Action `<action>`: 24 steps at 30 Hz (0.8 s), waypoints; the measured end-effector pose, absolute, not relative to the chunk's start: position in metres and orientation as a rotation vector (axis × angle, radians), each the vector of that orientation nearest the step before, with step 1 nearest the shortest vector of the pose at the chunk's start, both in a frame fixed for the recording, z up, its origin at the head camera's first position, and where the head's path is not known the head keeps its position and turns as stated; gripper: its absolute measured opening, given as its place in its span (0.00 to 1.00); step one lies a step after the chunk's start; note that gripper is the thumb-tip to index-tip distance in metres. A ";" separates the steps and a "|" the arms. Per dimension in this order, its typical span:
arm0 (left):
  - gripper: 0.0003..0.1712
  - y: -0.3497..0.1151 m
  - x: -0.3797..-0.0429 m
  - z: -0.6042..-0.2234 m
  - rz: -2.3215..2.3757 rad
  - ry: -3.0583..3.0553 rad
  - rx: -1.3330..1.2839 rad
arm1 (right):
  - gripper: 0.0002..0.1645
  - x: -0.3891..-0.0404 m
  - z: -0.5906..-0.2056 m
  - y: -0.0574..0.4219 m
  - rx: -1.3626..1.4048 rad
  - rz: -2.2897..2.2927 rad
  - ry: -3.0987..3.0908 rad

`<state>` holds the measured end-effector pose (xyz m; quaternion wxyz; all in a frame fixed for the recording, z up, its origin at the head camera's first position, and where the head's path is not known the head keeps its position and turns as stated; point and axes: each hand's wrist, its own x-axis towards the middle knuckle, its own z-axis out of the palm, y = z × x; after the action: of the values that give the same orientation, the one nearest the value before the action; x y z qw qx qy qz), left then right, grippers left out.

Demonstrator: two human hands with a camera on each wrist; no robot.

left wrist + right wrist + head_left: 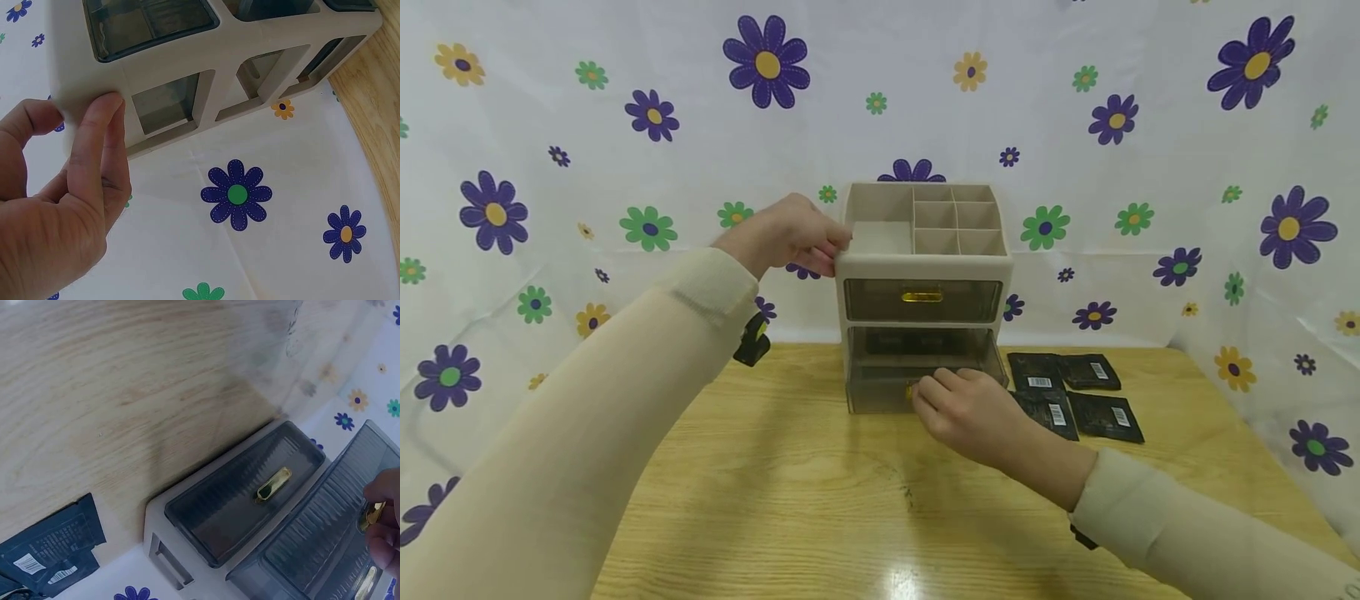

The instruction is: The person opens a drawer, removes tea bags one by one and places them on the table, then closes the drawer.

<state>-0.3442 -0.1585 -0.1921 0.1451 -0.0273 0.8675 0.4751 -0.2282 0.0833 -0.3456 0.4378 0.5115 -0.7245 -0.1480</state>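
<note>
A beige desktop organizer (925, 265) with smoky see-through drawers stands on the wooden table. Its middle drawer (880, 392) is pulled partway out, while the top drawer (880, 302) is closed. My right hand (970, 417) is at the front of the pulled-out drawer, and in the right wrist view its fingers (382, 547) pinch that drawer's gold handle (371, 515). The closed bottom drawer (219, 506) also shows there. My left hand (801, 236) grips the organizer's upper left edge; in the left wrist view its fingertips (109, 103) press the side frame.
Several flat black packets (1093, 372) with white barcode labels lie on the table (775, 492) to the right of the organizer. Open compartments (936, 215) divide the organizer's top. A white flower-print cloth (700, 175) hangs behind and at the sides.
</note>
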 end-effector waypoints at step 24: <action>0.19 -0.159 -0.342 -0.192 1.351 2.515 -0.088 | 0.08 -0.264 -0.343 0.073 1.263 -0.342 -1.907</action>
<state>-0.3425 -0.1589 -0.1923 0.1422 -0.0306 0.8715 0.4683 -0.2636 0.0733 -0.3425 0.4024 0.4999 -0.7549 -0.1355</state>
